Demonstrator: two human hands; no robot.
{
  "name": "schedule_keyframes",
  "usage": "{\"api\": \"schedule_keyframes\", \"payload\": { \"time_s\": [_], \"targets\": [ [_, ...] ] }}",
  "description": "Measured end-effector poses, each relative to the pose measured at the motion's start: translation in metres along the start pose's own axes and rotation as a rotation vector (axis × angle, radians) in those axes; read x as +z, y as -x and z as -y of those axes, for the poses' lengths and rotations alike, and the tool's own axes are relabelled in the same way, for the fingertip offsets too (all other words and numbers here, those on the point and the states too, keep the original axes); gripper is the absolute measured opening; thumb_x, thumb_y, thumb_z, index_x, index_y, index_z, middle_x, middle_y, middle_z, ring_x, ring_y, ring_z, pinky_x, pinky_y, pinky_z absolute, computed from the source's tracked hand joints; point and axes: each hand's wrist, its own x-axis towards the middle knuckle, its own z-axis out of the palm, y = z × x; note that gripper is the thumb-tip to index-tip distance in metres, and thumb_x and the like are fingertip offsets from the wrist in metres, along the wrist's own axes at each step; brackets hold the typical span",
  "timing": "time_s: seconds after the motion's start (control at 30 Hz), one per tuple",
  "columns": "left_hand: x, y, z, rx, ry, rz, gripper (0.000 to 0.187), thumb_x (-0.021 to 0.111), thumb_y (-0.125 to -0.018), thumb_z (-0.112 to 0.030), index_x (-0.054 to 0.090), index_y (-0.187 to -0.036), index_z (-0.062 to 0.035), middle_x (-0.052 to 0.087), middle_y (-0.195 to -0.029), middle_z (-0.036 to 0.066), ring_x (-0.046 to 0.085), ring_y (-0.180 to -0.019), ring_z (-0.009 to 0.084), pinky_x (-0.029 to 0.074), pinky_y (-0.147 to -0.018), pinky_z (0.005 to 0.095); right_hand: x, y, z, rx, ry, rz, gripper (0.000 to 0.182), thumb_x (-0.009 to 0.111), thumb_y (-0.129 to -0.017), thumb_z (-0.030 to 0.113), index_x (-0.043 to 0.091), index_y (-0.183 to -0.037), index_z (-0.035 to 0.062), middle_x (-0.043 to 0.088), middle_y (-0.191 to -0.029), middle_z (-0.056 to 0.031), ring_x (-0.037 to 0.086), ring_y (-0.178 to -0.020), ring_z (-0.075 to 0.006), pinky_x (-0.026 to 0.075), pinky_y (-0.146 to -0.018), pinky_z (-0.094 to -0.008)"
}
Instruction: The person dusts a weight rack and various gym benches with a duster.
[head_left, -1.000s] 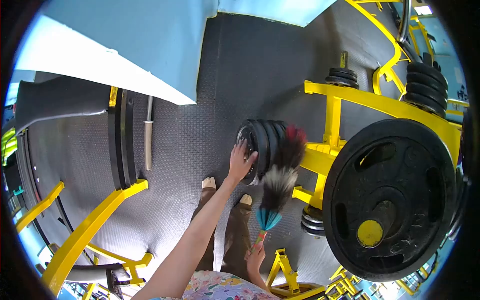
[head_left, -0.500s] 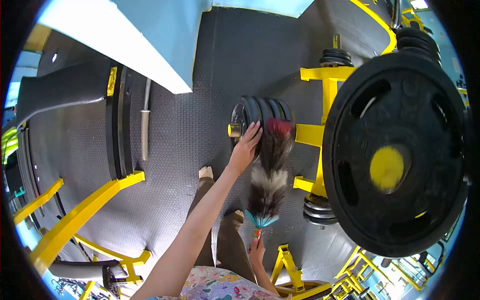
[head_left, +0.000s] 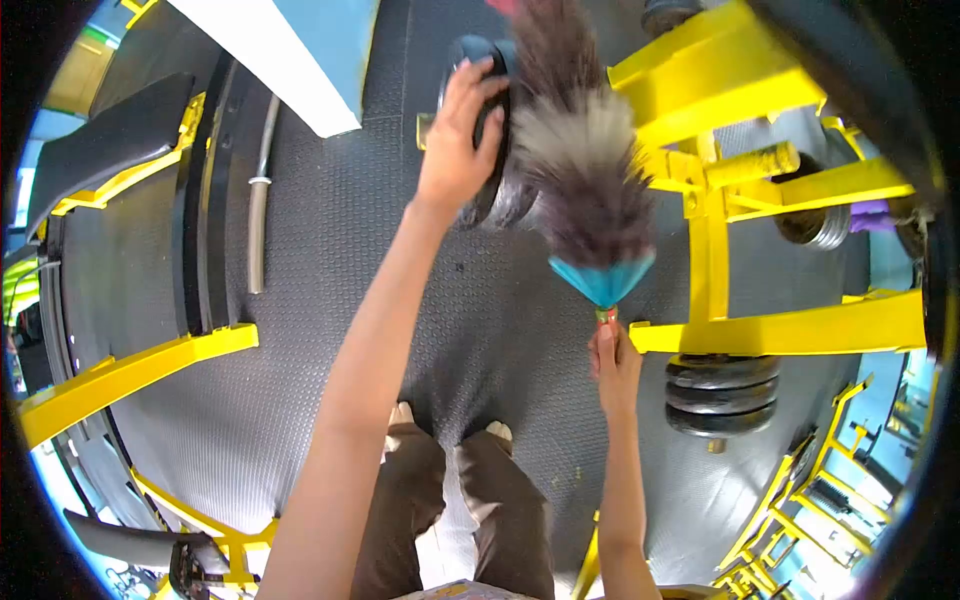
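Observation:
In the head view, my right hand [head_left: 615,362] is closed around the handle of a feather duster [head_left: 580,130] with dark and pale feathers and a turquoise collar. The feathers reach upward beside black weight plates [head_left: 478,205] stacked on a yellow peg. Against the near face and edge of those plates lies my left hand [head_left: 462,140], its fingers stretched and thumb apart. Part of the stack is hidden by my left hand and the feathers.
A yellow plate rack [head_left: 708,250] stands to the right, with more black plates [head_left: 722,395] low on it. On the left are a padded bench [head_left: 110,150] and a metal bar [head_left: 258,230]. A white-edged pillar [head_left: 290,70] rises at the top left.
The view has shifted, bringing the rack's yellow frame closer. The duster has moved up and to the right in view; my left hand has moved up and stays at the plates.

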Motion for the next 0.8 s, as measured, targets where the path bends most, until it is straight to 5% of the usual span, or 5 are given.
{"api": "schedule_keyframes", "payload": {
  "time_s": [0.3,0.5,0.6,0.7,0.8],
  "targets": [
    [0.006,0.020,0.014,0.077,0.124,-0.020,0.027,0.045,-0.082,-0.012,0.051,-0.102,0.0052,0.050,-0.110,0.024,0.047,-0.104,0.0386,0.036,-0.090,0.0363,0.065,-0.039,-0.335,-0.438,0.042,-0.348,0.037,0.051,-0.081,0.032,0.039,-0.065,0.0007,0.029,-0.049,-0.0081,0.028,-0.044,-0.0151,0.023,-0.042,-0.0314],
    [0.008,0.052,0.028,0.301,0.185,-0.064,0.034,0.046,-0.083,-0.015,0.046,-0.111,0.0033,0.048,-0.116,0.023,0.046,-0.109,0.0345,0.034,-0.091,0.0356,0.062,-0.066,-0.414,-0.564,0.255,-0.400,0.036,0.053,-0.079,0.026,0.035,-0.061,0.0008,0.027,-0.048,-0.0104,0.029,-0.044,-0.0173,0.024,-0.043,-0.0331],
    [0.010,0.096,0.023,0.206,0.207,-0.128,0.047,0.049,-0.085,-0.021,0.036,-0.126,-0.0029,0.039,-0.128,0.020,0.035,-0.120,0.0319,0.028,-0.099,0.0351,0.061,-0.083,-0.448,-1.093,0.764,-0.886,0.038,0.049,-0.083,0.028,0.036,-0.061,0.0006,0.031,-0.048,-0.0078,0.030,-0.045,-0.0159,0.025,-0.042,-0.0307],
    [0.020,0.133,0.034,0.153,0.210,-0.177,0.045,0.050,-0.085,-0.018,0.038,-0.125,-0.0032,0.040,-0.127,0.019,0.036,-0.120,0.0299,0.029,-0.098,0.0345,0.084,-0.059,-0.375,-0.485,0.007,-0.283,0.041,0.049,-0.084,0.034,0.038,-0.062,0.0014,0.034,-0.050,-0.0048,0.032,-0.047,-0.0132,0.027,-0.043,-0.0298],
    [0.023,0.161,0.063,0.215,0.112,-0.217,0.051,0.053,-0.083,-0.017,0.033,-0.128,-0.0020,0.037,-0.129,0.018,0.036,-0.120,0.0317,0.030,-0.098,0.0353,0.099,-0.050,-0.369,-0.447,-0.008,-0.211,0.045,0.051,-0.084,0.039,0.038,-0.062,0.0017,0.035,-0.051,-0.0028,0.032,-0.049,-0.0098,0.026,-0.042,-0.0286]
  ]
}}
